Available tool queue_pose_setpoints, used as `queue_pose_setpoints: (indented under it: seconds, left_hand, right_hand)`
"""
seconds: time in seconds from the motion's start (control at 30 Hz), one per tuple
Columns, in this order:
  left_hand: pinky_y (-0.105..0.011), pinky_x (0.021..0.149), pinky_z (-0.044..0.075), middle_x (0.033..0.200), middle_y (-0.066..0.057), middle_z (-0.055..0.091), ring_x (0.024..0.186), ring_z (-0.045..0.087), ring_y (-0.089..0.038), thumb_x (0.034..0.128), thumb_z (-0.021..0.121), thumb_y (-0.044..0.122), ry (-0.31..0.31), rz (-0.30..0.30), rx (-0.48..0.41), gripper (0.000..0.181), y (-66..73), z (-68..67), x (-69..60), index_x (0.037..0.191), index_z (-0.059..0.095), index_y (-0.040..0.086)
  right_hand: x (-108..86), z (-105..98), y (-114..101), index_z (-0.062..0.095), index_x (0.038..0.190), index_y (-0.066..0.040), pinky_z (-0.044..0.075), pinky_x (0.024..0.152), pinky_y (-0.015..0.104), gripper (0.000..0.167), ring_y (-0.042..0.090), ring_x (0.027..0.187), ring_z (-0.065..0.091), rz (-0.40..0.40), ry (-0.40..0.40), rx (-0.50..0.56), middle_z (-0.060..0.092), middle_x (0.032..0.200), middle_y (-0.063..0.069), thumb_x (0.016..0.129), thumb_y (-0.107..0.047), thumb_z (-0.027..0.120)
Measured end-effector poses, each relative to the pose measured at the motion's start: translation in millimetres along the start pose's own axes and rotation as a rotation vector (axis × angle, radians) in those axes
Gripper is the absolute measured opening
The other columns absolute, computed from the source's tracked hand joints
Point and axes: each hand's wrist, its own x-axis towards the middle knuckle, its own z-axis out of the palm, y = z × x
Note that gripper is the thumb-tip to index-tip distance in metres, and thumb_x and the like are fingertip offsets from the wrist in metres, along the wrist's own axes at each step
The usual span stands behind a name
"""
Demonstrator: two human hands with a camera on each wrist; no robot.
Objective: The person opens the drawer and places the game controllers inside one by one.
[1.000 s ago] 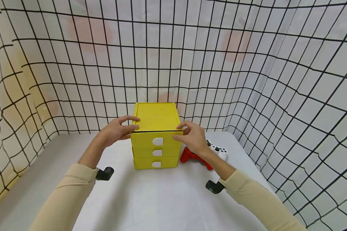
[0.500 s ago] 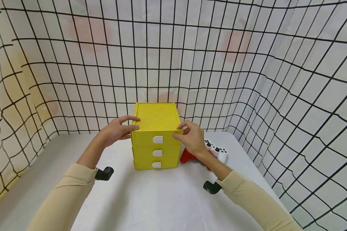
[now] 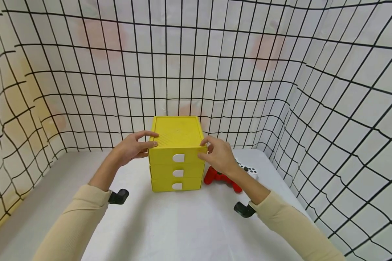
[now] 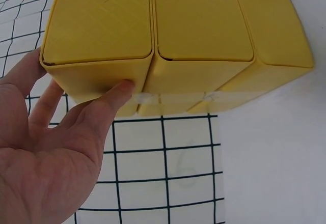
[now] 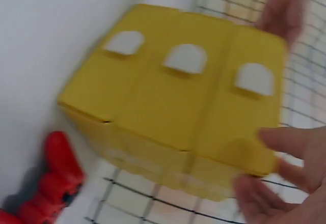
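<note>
A yellow three-drawer box (image 3: 176,132) stands at the middle back of the table, its drawers flush and each with a white tab. My left hand (image 3: 130,148) holds its top left edge, some fingers over the top and others along the side. In the left wrist view, a fingertip of the left hand (image 4: 61,147) presses the box's side wall. My right hand (image 3: 219,154) is at the top right front corner; its thumb touches the top drawer front (image 5: 244,117) and its other fingers lie around the corner. The right wrist view is blurred.
A red game controller (image 3: 220,177) lies right of the box, partly under the right forearm. Behind it is a white controller (image 3: 249,170), partly hidden. Black grid netting (image 3: 196,65) over white sheeting surrounds the white table (image 3: 183,224) at the back and sides.
The top drawer's front stood slightly out with a dark gap above it; it is now flush. The right hand has shifted slightly right. The left hand has stayed in place.
</note>
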Motion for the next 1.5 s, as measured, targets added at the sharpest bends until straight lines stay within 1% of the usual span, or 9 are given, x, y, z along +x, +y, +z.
queue_pose_setpoints:
  seconds: [0.13, 0.27, 0.47, 0.6, 0.77, 0.9, 1.07, 1.2, 1.5]
  left_hand:
    - [-0.035, 0.103, 0.054, 0.131, -0.014, 0.061, 0.102, 0.065, -0.018, 0.1005, 0.066, 0.028, 0.004, 0.000, -0.001, 0.052, -1.0, 0.0, 0.2, 0.149, 0.048, 0.018]
    - [-0.031, 0.098, 0.056, 0.127, -0.012, 0.062, 0.099, 0.064, -0.017, 0.1005, 0.066, 0.029, 0.009, 0.013, 0.003, 0.052, -1.0, -0.6, 0.4, 0.148, 0.049, 0.018]
    - [-0.023, 0.088, 0.056, 0.121, -0.009, 0.063, 0.095, 0.063, -0.016, 0.0997, 0.067, 0.030, 0.015, 0.008, -0.023, 0.052, -2.1, 0.7, 0.0, 0.148, 0.050, 0.018]
    - [-0.023, 0.089, 0.056, 0.119, -0.008, 0.063, 0.095, 0.062, -0.016, 0.0991, 0.068, 0.030, 0.016, 0.000, -0.032, 0.052, -3.6, 2.6, -0.1, 0.147, 0.051, 0.019]
    - [-0.030, 0.097, 0.055, 0.119, -0.009, 0.063, 0.096, 0.062, -0.017, 0.0998, 0.067, 0.030, 0.009, 0.011, -0.014, 0.052, -5.1, 2.8, 0.5, 0.148, 0.050, 0.020]
    - [-0.031, 0.097, 0.056, 0.119, -0.009, 0.063, 0.096, 0.062, -0.017, 0.0998, 0.067, 0.031, 0.007, 0.019, -0.003, 0.052, -5.6, 2.1, 0.8, 0.148, 0.050, 0.020]
    - [-0.024, 0.090, 0.056, 0.118, -0.008, 0.062, 0.096, 0.061, -0.017, 0.0996, 0.067, 0.031, 0.008, 0.022, -0.003, 0.052, -5.5, 1.3, 0.8, 0.148, 0.050, 0.020]
    - [-0.024, 0.090, 0.056, 0.117, -0.008, 0.062, 0.096, 0.060, -0.017, 0.0994, 0.067, 0.032, 0.007, 0.019, -0.003, 0.052, -5.2, 1.7, 1.1, 0.147, 0.051, 0.020]
    - [-0.027, 0.093, 0.056, 0.116, -0.008, 0.061, 0.096, 0.060, -0.018, 0.0993, 0.067, 0.032, 0.011, 0.013, 0.002, 0.051, -5.1, 1.3, 1.0, 0.147, 0.051, 0.021]
  right_hand:
    - [-6.4, -11, -14, 0.068, 0.115, -0.011, 0.056, 0.077, 0.036, 0.031, 0.026, 0.094, 0.061, 0.008, -0.030, -0.057, 0.068, 0.103, 0.009, 0.088, -0.020, 0.079]
    - [-14.1, -10, -22, 0.069, 0.105, -0.007, 0.058, 0.081, 0.038, 0.020, 0.025, 0.091, 0.063, -0.024, -0.046, 0.002, 0.070, 0.098, 0.009, 0.088, -0.015, 0.076]
    - [-21.8, 13, -18, 0.076, 0.100, -0.007, 0.058, 0.078, 0.032, 0.017, 0.017, 0.086, 0.068, 0.006, -0.181, 0.061, 0.073, 0.091, 0.002, 0.085, -0.016, 0.077]
    - [-23.4, 33, -11, 0.079, 0.100, -0.009, 0.058, 0.073, 0.028, 0.016, 0.015, 0.084, 0.069, 0.044, -0.211, 0.083, 0.075, 0.089, 0.001, 0.085, -0.016, 0.079]
    - [-23.8, 51, -6, 0.079, 0.097, -0.006, 0.058, 0.067, 0.026, 0.013, 0.017, 0.080, 0.071, 0.046, -0.210, 0.157, 0.076, 0.086, 0.005, 0.085, -0.011, 0.077]
    - [-24.1, 61, -3, 0.078, 0.097, -0.003, 0.058, 0.067, 0.025, 0.013, 0.017, 0.080, 0.071, 0.050, -0.202, 0.203, 0.076, 0.087, 0.007, 0.085, -0.009, 0.077]
    - [-24.3, 68, -1, 0.078, 0.099, -0.003, 0.060, 0.071, 0.027, 0.015, 0.020, 0.082, 0.072, 0.050, -0.188, 0.208, 0.077, 0.089, 0.008, 0.086, -0.007, 0.076]
    - [-24.3, 73, 1, 0.078, 0.099, -0.002, 0.061, 0.072, 0.027, 0.014, 0.020, 0.083, 0.073, 0.049, -0.177, 0.218, 0.077, 0.089, 0.008, 0.086, -0.007, 0.075]
    - [-21.7, 82, 4, 0.079, 0.090, -0.003, 0.059, 0.065, 0.023, 0.005, 0.016, 0.074, 0.073, 0.038, -0.106, 0.228, 0.077, 0.083, 0.007, 0.087, -0.006, 0.076]
